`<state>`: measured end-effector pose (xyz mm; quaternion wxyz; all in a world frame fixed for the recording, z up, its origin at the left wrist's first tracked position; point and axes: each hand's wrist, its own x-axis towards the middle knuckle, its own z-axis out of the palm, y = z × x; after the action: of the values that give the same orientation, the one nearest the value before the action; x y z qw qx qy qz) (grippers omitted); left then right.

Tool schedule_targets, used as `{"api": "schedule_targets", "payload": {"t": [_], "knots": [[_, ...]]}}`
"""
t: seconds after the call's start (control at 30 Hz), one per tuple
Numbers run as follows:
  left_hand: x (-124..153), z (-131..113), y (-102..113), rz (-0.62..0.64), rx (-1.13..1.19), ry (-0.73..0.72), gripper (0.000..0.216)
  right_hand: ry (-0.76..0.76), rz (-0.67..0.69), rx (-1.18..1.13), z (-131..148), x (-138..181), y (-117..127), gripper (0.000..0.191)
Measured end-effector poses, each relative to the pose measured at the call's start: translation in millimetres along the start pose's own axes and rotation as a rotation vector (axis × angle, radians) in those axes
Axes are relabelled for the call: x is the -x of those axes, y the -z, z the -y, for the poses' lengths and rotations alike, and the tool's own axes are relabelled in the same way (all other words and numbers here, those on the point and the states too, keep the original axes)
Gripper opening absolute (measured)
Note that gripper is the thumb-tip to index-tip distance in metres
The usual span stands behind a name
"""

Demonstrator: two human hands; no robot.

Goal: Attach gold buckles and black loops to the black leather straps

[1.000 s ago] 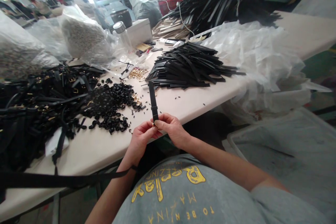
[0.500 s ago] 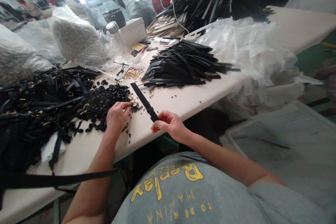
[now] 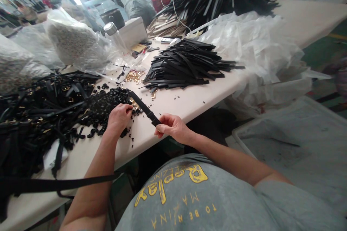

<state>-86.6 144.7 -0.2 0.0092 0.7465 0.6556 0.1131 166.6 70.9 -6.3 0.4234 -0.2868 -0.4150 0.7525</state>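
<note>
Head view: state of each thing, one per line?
Right hand: shut on strap
Strap: one end held, other free
Loops: loose, heaped
Left hand: at loops' edge, grip hidden
Buckles: loose, scattered
Strap pile: loosely heaped
Bottle: capped

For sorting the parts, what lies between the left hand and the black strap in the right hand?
In the head view, gold buckles and small black pieces lie there.

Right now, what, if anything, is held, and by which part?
The right hand holds a black strap by its near end; whether the left hand holds anything cannot be told.
</note>
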Motion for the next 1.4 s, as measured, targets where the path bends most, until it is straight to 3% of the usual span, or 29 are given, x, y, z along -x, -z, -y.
{"api": "schedule_targets", "payload": {"t": [0.53, 0.6, 0.77, 0.93, 1.17, 1.4], "knots": [[-9, 2, -4, -0.061, 0.134, 0.115, 0.010, 0.020, 0.030, 0.026, 0, 2, 0, 0.033], [-2, -2, -3, -0.109, 0.304, 0.149, 0.014, 0.027, 0.025, 0.029, 0, 2, 1, 0.034], [29, -32, 9, -0.191, 1.061, 0.329, 0.034, 0.023, -0.012, 0.070, 1, 1, 0, 0.031], [64, -69, 23, -0.181, 1.398, 0.477, 0.027, 0.024, -0.043, 0.137, 0, 1, -3, 0.029], [91, -88, 20, -0.162, 1.526, 0.504, 0.024, 0.046, -0.005, 0.208, -3, 5, -7, 0.028], [101, -95, 17, -0.163, 1.458, 0.428, 0.014, 0.086, 0.015, 0.281, -1, 9, -11, 0.033]]}}
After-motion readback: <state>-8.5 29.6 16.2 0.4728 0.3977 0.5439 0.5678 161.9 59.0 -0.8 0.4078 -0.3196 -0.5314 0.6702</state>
